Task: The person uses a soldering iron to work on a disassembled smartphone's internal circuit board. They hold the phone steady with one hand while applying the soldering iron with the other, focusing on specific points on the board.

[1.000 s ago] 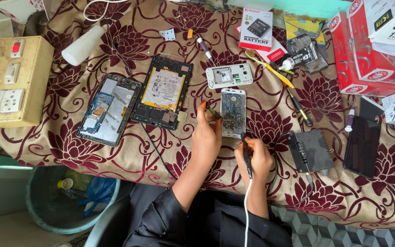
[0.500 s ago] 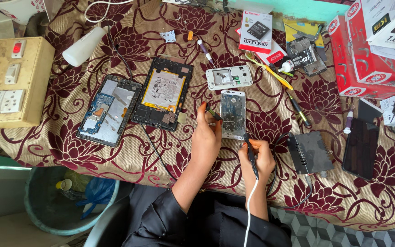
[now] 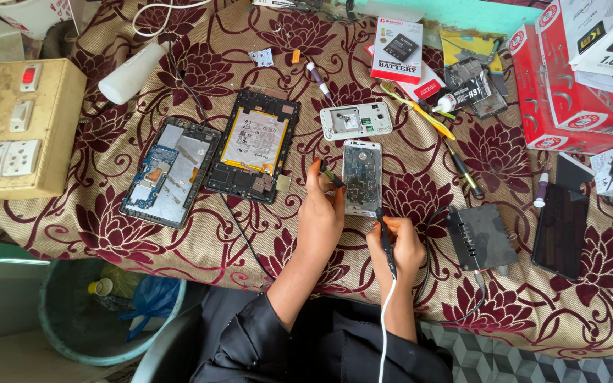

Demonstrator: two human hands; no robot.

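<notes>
An opened white phone [image 3: 362,177] lies face down on the maroon flowered cloth [image 3: 200,234], its inner board showing. My left hand [image 3: 321,213] rests just left of it and pinches a small thin tool [image 3: 332,176] whose tip touches the phone's left edge. My right hand [image 3: 397,245] sits below the phone, gripping a dark pen-shaped iron [image 3: 386,237] with a white cable [image 3: 383,333]; its tip points at the phone's lower right edge.
An open tablet [image 3: 253,145] and a second opened device [image 3: 172,171] lie to the left, a white phone back cover [image 3: 356,120] above. A switch board box [image 3: 15,131] stands far left, red boxes [image 3: 569,85] far right, a dark unit [image 3: 484,237] and black phone [image 3: 560,230] to the right.
My right hand with the iron has shifted slightly, its tip staying near the phone's lower edge. My left hand keeps the thin tool at the phone.
</notes>
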